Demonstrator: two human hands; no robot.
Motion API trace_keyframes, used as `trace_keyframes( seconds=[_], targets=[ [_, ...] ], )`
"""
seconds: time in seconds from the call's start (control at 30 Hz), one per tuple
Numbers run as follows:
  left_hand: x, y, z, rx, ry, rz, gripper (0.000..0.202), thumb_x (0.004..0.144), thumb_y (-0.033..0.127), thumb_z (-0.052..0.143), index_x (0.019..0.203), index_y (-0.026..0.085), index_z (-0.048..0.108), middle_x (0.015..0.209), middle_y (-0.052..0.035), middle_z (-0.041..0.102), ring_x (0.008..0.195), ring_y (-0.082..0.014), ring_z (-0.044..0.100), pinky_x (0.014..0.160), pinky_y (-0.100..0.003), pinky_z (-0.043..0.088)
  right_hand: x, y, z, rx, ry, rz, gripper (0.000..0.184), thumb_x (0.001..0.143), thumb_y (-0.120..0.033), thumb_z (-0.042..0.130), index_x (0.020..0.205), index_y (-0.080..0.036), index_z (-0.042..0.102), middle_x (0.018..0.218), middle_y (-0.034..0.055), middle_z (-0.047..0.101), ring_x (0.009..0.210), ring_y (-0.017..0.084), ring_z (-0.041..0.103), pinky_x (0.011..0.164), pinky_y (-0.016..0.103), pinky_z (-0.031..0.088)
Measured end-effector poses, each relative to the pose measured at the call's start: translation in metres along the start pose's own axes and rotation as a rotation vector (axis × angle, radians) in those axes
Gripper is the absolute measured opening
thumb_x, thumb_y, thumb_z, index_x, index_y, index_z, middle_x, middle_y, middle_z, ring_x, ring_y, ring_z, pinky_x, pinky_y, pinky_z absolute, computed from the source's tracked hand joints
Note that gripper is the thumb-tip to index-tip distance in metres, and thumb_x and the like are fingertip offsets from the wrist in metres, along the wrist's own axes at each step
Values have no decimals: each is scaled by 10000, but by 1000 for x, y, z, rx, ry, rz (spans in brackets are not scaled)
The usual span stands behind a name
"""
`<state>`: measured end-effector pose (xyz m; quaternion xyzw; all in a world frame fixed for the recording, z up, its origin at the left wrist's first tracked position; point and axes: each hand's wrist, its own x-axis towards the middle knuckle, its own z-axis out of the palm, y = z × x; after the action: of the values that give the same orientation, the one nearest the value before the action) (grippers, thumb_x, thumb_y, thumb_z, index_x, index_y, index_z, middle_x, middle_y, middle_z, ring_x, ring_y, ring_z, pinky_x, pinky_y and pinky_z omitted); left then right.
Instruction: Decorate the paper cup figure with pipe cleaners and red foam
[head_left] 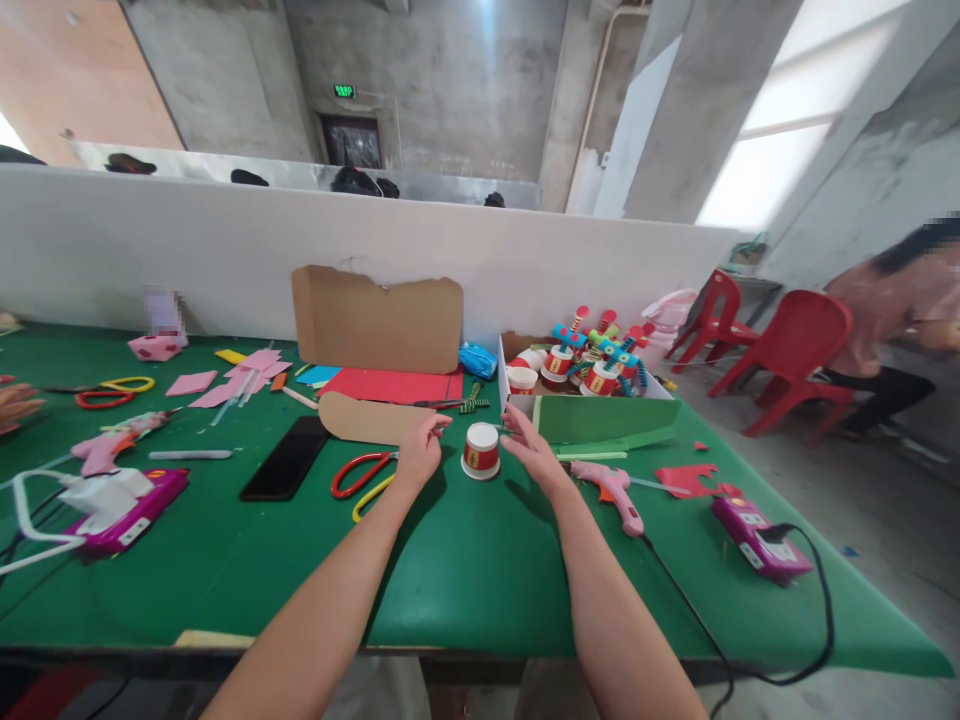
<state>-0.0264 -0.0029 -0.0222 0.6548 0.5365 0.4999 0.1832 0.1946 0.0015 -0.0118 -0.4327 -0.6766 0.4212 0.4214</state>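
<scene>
White walls form an open box (661,390), its near side green, standing beyond the right hand (532,445). Contents: several red-and-white paper cups, some carrying coloured figures (600,350) built of small bright pieces; at least two of these include blue parts, though overlap prevents a full count. One further paper cup (481,452) stands inverted on the green tabletop (465,570), outside the box and between the two hands. The left hand (421,450) is near the cup, its fingers bent inward; whether they pinch anything cannot be told. The right hand, on the cup's other side, has its fingers loosely parted; a thin dark sliver shows at the tips, and whether it is gripped cannot be told.

Paired items: two pink glue guns (615,488), one to each side; two purple power strips (754,540), the left bearing a white plug; two pairs of scissors (352,477) with red and yellow handles, one beside the left forearm, the other farther left; two pieces of brown cardboard (379,320), one upright against the partition (525,265), one lying flat. Single items: one black phone (285,460) and one crumpled blue packet (478,360). At the left edge, a co-worker's hand (15,405); at right, two red chairs (787,340) and a seated person (874,320).
</scene>
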Motion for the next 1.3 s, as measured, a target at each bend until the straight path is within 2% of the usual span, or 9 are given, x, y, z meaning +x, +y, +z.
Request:
trace_keyframes(
  seconds=[0.13, 0.23, 0.3, 0.43, 0.57, 0.67, 0.87, 1.1, 1.3],
  targets=[
    [-1, 2, 2, 4, -50, -7, 436, 665, -13, 363, 928, 173, 657, 818, -23, 692, 709, -142, 609, 735, -277, 520, -3, 1, 17, -29, -149, -60, 828, 732, -302, 671, 1472, -271, 302, 1452, 83, 430, 1325, 257, 423, 1114, 450, 311],
    [-1, 3, 2, 8, -64, -16, 439, 671, -10, 370, 942, 180, 660, 830, -19, 696, 711, -141, 612, 740, -274, 520, -4, 0, 26, -55, -109, -19, 989, 635, -317, 771, 1483, -224, 271, 1396, 119, 464, 1235, 269, 491, 1081, 445, 356],
    [0, 2, 1, 9, -60, -26, 439, 677, -7, 370, 950, 179, 659, 840, -20, 697, 716, -141, 614, 742, -273, 520, -4, -3, 23, -73, -45, 20, 1035, 620, -380, 794, 1488, -219, 254, 1344, 127, 494, 1197, 267, 506, 1066, 455, 366],
    [1, 0, 0, 25, -67, -51, 441, 672, -11, 368, 948, 176, 657, 830, -19, 695, 710, -139, 615, 727, -269, 521, -5, -8, 9, -2, -17, 49, 784, 802, -495, 612, 1478, -283, 275, 1388, 109, 469, 1278, 247, 454, 1081, 459, 341],
    [1, -1, 0, 30, -83, -45, 436, 681, -13, 370, 946, 180, 657, 839, -18, 699, 709, -138, 619, 731, -269, 523, -5, -8, 14, -14, -154, -11, 883, 693, -347, 734, 1463, -263, 310, 1434, 99, 451, 1327, 264, 418, 1099, 446, 326],
    [0, 0, 1, 18, -86, -37, 421, 691, -11, 372, 938, 177, 657, 833, -19, 699, 717, -139, 622, 742, -270, 526, -4, -5, 24, -61, -205, -29, 788, 667, -249, 723, 1392, -211, 417, 1369, 104, 520, 1236, 259, 507, 1068, 435, 367],
    [0, -1, 2, 13, -92, -37, 422, 687, -10, 373, 930, 185, 658, 809, -12, 696, 711, -138, 627, 737, -277, 531, -4, -6, 27, -132, -157, -69, 633, 661, -222, 713, 1260, -182, 511, 1237, 97, 604, 1127, 251, 566, 1010, 433, 415],
    [-1, -2, 4, 2, -107, -41, 407, 695, 4, 383, 927, 190, 662, 822, -14, 699, 761, -150, 647, 785, -301, 535, -5, -4, 29, -168, -176, -61, 694, 648, -211, 728, 1293, -195, 473, 1304, 102, 561, 1191, 255, 525, 1049, 439, 372],
    [-1, 0, 4, 17, -140, -71, 397, 717, 6, 387, 937, 187, 663, 822, -18, 697, 789, -158, 653, 797, -309, 528, -6, -7, 30, -202, -173, -36, 643, 646, -206, 728, 1249, -189, 504, 1256, 99, 593, 1154, 261, 548, 1023, 451, 394]
  ],
)
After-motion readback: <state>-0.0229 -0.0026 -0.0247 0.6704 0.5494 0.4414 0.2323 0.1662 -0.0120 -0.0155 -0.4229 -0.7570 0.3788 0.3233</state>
